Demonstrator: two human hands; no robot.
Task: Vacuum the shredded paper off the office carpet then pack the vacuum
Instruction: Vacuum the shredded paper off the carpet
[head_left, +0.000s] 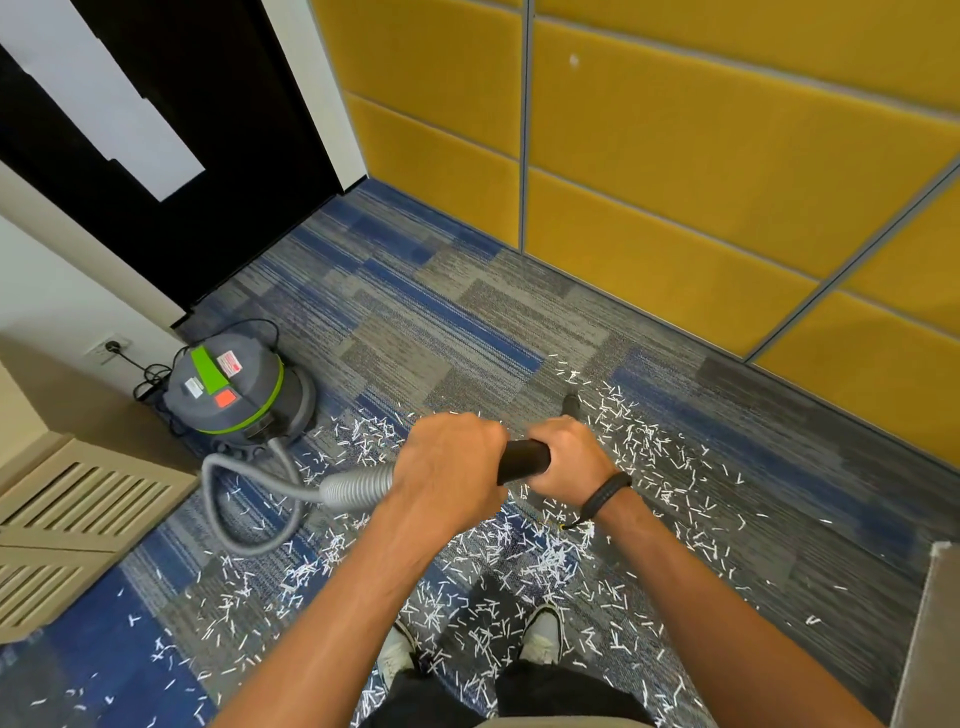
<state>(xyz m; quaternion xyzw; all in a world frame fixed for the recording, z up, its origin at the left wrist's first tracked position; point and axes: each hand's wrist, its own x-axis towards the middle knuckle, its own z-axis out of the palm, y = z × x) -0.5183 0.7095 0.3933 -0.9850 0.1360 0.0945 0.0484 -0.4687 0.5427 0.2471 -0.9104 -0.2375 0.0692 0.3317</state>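
Two hands grip one black wand handle (524, 458): the left hand (449, 462) is curled where the grey hose (249, 512) joins, and the right hand (569, 454) is wrapped round the far end. One grey-and-green vacuum (236, 389) sits at 10 o'clock on the carpet (415, 312). Shredded paper (540, 564), too many bits to count, lies from 3 to 8 o'clock around two shoes (543, 634).

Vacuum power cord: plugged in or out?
Plugged in. The black power cord runs from the grey-and-green canister vacuum to a dark plug seated in the white wall socket. Whether the motor runs, cannot tell.
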